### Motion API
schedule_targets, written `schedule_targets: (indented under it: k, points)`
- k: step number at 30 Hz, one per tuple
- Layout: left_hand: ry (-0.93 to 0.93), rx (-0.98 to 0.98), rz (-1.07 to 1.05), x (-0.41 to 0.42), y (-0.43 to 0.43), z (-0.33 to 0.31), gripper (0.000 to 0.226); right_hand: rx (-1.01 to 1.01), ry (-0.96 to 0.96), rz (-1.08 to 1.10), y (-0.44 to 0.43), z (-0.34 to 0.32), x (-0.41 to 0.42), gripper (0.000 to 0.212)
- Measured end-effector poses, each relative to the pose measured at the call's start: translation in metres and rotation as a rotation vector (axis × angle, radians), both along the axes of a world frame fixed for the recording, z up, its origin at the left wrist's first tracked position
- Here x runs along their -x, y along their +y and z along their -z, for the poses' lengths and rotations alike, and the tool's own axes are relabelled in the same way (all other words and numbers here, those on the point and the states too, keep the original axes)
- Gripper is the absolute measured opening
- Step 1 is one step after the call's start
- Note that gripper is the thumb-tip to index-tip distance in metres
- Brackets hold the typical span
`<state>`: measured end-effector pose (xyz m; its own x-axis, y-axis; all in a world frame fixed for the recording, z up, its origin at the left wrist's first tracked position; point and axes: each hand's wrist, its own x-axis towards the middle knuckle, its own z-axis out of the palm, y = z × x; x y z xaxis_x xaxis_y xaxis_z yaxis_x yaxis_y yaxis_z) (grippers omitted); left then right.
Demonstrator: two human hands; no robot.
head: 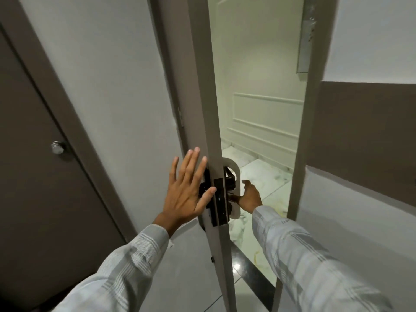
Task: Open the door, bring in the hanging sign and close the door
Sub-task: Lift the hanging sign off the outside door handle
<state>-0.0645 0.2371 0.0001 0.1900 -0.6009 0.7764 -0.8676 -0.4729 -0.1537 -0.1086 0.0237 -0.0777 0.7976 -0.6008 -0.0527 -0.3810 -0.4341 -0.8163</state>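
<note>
A pale-walled entry is seen, with a marble-tiled corridor floor [267,176] lit beyond the half-open door [207,109]. The left hand [186,188] is held flat with fingers spread against the door's inner face, beside the black lock body [219,201]; the right hand [248,197] is reached round the door's edge and closed on the white hanging sign [234,170], which is looped over the outer black handle [230,176]. To the far left, a brown door with a round metal knob [57,147] is seen shut.
</note>
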Motion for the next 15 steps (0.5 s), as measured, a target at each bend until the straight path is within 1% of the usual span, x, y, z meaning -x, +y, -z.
schedule_targets:
  k: [2, 3, 4, 9, 11, 14, 15]
  points:
    - [-0.029, -0.038, 0.008, 0.002, 0.006, 0.001, 0.073, -0.022, 0.005, 0.020, 0.010, 0.000, -0.009, 0.035]
    - [-0.024, -0.050, 0.006, 0.002, 0.010, 0.002, 0.073, -0.031, 0.006, 0.033, 0.016, 0.000, -0.012, 0.023]
    - [-0.009, -0.057, 0.003, 0.002, 0.014, 0.002, 0.073, -0.033, 0.000, 0.048, 0.021, -0.002, -0.015, 0.019]
    - [0.052, -0.103, -0.061, 0.001, 0.035, 0.000, 0.071, -0.019, -0.117, 0.134, 0.035, -0.021, -0.023, 0.010]
    - [0.082, -0.093, -0.055, 0.005, 0.038, 0.000, 0.068, -0.018, -0.151, 0.156, 0.035, -0.026, -0.019, 0.009]
    - [0.150, -0.013, -0.035, 0.017, 0.043, 0.006, 0.067, -0.061, -0.201, 0.184, 0.036, -0.028, 0.003, 0.016]
    - [0.172, 0.019, 0.004, 0.026, 0.042, 0.014, 0.068, -0.089, -0.220, 0.191, 0.036, -0.024, 0.019, 0.018]
